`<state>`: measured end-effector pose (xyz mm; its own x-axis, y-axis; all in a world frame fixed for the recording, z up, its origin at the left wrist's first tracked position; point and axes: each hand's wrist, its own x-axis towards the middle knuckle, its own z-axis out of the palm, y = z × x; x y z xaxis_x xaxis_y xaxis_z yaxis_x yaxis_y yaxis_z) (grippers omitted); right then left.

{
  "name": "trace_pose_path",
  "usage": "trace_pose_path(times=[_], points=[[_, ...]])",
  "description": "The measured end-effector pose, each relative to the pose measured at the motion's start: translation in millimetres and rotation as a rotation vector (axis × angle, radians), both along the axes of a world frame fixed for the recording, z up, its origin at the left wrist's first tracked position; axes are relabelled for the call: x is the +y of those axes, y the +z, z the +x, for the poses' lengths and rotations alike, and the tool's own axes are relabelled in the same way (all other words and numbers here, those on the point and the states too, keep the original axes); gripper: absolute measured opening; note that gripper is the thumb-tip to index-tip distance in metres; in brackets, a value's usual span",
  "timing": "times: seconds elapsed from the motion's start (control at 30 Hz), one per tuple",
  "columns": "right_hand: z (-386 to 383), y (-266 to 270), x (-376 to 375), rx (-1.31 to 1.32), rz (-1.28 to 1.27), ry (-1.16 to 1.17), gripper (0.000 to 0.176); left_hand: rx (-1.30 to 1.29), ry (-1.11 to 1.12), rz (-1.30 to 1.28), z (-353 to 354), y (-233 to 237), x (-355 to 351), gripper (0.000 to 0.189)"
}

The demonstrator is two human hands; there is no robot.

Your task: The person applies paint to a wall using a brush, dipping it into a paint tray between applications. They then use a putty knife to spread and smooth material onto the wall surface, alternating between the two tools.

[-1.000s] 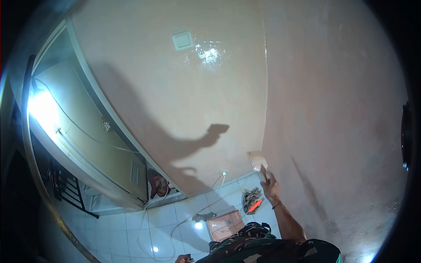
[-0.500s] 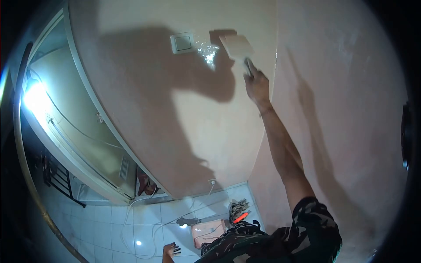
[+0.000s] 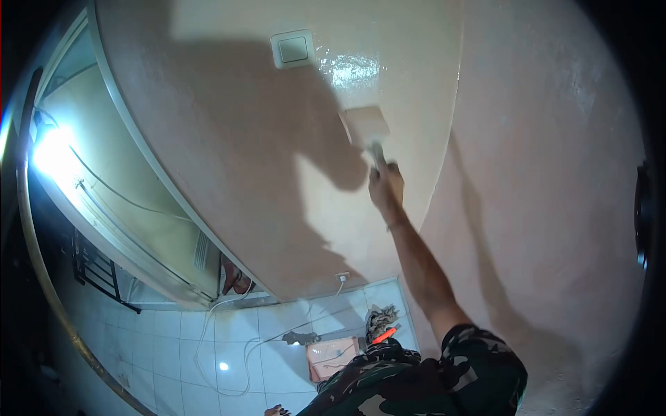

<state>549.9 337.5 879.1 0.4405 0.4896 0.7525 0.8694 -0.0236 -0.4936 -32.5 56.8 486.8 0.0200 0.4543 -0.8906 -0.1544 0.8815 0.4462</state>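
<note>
My right hand [image 3: 387, 188] is closed round the handle of a wide scraper [image 3: 368, 125]. The scraper's flat blade lies at the pinkish wall [image 3: 409, 83], below and right of a square light switch [image 3: 293, 49]. A wet, shiny patch [image 3: 352, 70] shows on the wall beside the switch, above the blade. Only part of my left hand [image 3: 277, 410] shows at the bottom edge, low over the tiled floor; what it holds, if anything, cannot be made out.
A bright lamp [image 3: 54, 151] shines in the doorway at left. On the tiled floor [image 3: 232, 340] are a pink tray [image 3: 331, 358], a crumpled cloth [image 3: 381, 320], an orange-red object [image 3: 384, 335] and a loose white cable [image 3: 248, 371]. A plugged socket [image 3: 342, 276] sits low on the wall.
My right hand and the scraper have moved down and slightly left along the wall. The shiny patch looks wider. My left hand has slipped mostly out of view at the bottom.
</note>
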Motion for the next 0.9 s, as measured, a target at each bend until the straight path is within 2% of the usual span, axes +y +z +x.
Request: trace_pose_path(times=[0.03, 0.07, 0.13, 0.2, 0.27, 0.37, 0.43, 0.53, 0.57, 0.63, 0.7, 0.77, 0.8, 0.83, 0.9], points=[[-0.5, -14.2, -6.2, 0.000, 0.052, -0.021, 0.054, 0.030, 0.001, -0.015, -6.2, 0.4, 8.6, 0.028], [-1.2, -5.0, -11.0, -0.012, 0.150, -0.045, 0.055, 0.056, 0.003, -0.032, -13.1, 0.7, 18.6, 0.028], [9.6, 42.1, -15.2, -0.072, 0.271, -0.107, 0.054, 0.121, 0.008, -0.055, -29.6, -1.9, 36.9, 0.029], [44.1, 116.2, -4.7, -0.247, 0.308, -0.200, 0.048, 0.164, 0.002, -0.043, -37.7, -1.6, 57.1, 0.031], [73.2, 178.8, 13.4, -0.272, 0.363, -0.293, 0.042, 0.197, -0.036, -0.005, -27.5, 6.9, 78.6, 0.031], [103.4, 196.2, 25.7, -0.288, 0.283, -0.277, 0.040, 0.247, -0.114, 0.049, 8.3, 34.5, 105.3, 0.032], [105.0, 141.4, 27.3, -0.252, 0.195, -0.288, 0.040, 0.181, -0.165, 0.105, 25.5, 44.4, 113.7, 0.032], [84.9, -10.1, 1.7, -0.156, -0.104, -0.218, 0.052, 0.182, -0.184, 0.068, 36.7, 43.6, 111.0, 0.029], [70.7, -39.7, -22.0, -0.106, -0.195, -0.161, 0.057, 0.157, -0.193, 0.033, 35.3, 37.8, 107.0, 0.029], [49.0, -57.2, -46.9, 0.010, 0.055, -0.050, 0.051, 0.227, -0.222, -0.037, 25.5, 10.1, 105.6, 0.025], [57.1, -3.4, -50.8, -0.085, 0.068, -0.146, 0.045, 0.182, -0.301, -0.077, 8.6, -3.7, 107.1, 0.025], [92.0, 68.0, -34.3, -0.228, 0.262, -0.173, 0.031, 0.165, -0.253, -0.087, 15.2, 19.5, 110.2, 0.024], [104.8, 110.2, -27.4, -0.261, 0.306, -0.231, 0.033, 0.127, -0.192, -0.092, 29.2, 33.1, 112.8, 0.023], [114.3, 149.8, -24.4, -0.231, 0.291, -0.248, 0.043, 0.128, -0.194, -0.093, 37.8, 31.0, 117.5, 0.023], [141.3, 189.1, -10.1, -0.284, 0.378, -0.225, 0.034, 0.255, -0.190, -0.038, 52.7, 28.6, 126.7, 0.023]])
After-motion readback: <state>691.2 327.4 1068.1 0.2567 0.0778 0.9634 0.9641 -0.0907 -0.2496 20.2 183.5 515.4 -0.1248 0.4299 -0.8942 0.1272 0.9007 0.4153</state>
